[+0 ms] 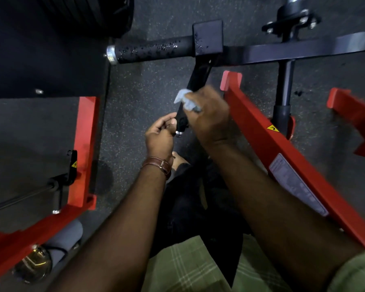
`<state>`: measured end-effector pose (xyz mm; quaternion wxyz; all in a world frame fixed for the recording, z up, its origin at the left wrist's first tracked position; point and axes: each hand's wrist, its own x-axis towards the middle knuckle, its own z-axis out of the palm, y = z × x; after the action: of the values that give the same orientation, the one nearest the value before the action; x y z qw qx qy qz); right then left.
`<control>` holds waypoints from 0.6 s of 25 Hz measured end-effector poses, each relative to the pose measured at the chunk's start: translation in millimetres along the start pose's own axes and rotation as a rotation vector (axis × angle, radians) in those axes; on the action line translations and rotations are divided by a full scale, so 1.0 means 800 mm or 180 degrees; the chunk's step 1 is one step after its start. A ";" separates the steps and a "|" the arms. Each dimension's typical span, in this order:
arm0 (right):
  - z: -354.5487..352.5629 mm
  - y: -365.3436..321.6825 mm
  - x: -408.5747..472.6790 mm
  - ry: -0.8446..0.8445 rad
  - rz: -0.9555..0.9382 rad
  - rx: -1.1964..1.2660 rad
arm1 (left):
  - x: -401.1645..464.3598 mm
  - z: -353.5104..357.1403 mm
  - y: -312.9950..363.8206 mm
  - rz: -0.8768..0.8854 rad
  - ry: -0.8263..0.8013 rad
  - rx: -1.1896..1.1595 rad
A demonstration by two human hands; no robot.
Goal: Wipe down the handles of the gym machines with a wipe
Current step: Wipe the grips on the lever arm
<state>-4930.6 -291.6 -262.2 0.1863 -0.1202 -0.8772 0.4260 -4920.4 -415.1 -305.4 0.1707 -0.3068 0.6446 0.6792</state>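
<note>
Dark speckled rubber floor fills the background, with red machine frames on either side: one red frame at the left and a long red beam running diagonally at the right. Across the top lies a black horizontal handle with a silver end cap, its surface dotted with wet droplets, joined to a square black block and a dark crossbar beyond it.

From that block a second black handle angles down toward the person. The right hand wraps round this handle with a pale wipe bunched under its fingers, the wipe pressed against the handle's middle; this hand is blurred. The left hand, wearing a brown leather strap at the wrist, has its fingers curled and pinches the lower end of the same handle just above its silver cap. Green plaid cloth shows at the bottom edge.
</note>
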 end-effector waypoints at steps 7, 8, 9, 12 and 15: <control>0.007 0.003 0.030 0.0044 0.0019 -0.0177 | -0.002 -0.003 0.000 -0.0113 -0.0089 -0.0033; 0.009 0.003 0.010 -0.0222 -0.0062 -0.0213 | -0.001 -0.002 0.000 -0.0105 -0.0101 -0.0038; 0.006 0.004 0.000 -0.0384 -0.0166 -0.0287 | -0.003 -0.002 0.002 -0.0091 -0.0122 -0.0029; -0.008 0.016 0.039 0.0105 -0.0187 -0.0043 | -0.006 0.000 0.007 -0.0030 -0.0192 0.0028; -0.008 0.017 0.059 0.0669 -0.0135 0.0116 | 0.002 -0.001 0.007 0.0037 -0.0172 0.0138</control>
<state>-4970.1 -261.5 -258.4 0.2883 -0.1423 -0.8472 0.4229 -4925.2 -416.5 -302.1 0.1907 -0.2807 0.6560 0.6741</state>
